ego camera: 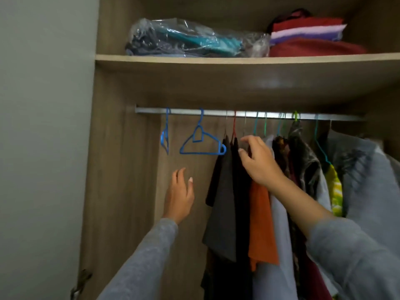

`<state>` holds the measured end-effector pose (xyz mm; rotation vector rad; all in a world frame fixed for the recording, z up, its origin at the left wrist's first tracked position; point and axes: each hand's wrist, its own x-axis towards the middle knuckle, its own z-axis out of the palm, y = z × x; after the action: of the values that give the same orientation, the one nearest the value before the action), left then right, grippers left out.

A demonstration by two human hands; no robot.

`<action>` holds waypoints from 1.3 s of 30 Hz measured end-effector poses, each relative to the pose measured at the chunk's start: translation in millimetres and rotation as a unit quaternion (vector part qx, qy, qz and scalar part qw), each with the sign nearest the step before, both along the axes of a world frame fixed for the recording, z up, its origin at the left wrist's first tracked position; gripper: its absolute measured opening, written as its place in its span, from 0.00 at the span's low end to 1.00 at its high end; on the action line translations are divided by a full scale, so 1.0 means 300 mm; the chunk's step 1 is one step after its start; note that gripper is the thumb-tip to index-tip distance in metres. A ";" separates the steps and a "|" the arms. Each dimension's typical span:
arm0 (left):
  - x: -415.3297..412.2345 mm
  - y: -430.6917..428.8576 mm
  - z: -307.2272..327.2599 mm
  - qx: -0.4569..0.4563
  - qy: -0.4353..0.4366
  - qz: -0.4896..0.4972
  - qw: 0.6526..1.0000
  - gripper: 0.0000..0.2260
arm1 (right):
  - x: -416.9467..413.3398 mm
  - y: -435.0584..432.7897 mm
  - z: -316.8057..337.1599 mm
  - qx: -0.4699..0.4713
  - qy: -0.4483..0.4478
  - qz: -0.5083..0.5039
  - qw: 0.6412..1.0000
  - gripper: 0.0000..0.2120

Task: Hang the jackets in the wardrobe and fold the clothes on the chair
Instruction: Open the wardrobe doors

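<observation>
Blue hanger (pixel 201 153), bar level, hangs just above released left hand (pixel 179 195); right hand's (pixel 257 161) grip among clothes (pixel 223 202) unclear.

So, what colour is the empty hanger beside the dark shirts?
The empty hanger is blue; the head view shows it.

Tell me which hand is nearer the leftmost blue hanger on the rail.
Left. The left hand is just below and right of the leftmost blue hanger; the right hand is farther right, among the hanging clothes beyond the second blue hanger.
</observation>
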<state>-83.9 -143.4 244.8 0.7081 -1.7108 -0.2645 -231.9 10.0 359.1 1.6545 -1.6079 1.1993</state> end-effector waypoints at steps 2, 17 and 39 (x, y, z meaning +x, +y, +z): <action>0.008 -0.113 0.042 0.073 0.035 -0.041 0.996 0.18 | 0.036 -0.079 0.090 0.038 0.003 -0.005 0.999 0.15; -0.194 -0.470 0.317 0.404 0.211 -0.427 0.781 0.18 | 0.142 -0.587 0.270 0.224 -0.031 -0.152 0.962 0.24; -0.208 -0.571 0.376 0.299 0.236 -0.371 0.847 0.10 | 0.235 -0.684 0.126 0.162 -0.273 -0.003 0.948 0.09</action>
<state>-146.3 -314.7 357.7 0.3223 -1.3339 -1.4446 -161.4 -195.3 396.9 1.5838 -2.2461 1.5503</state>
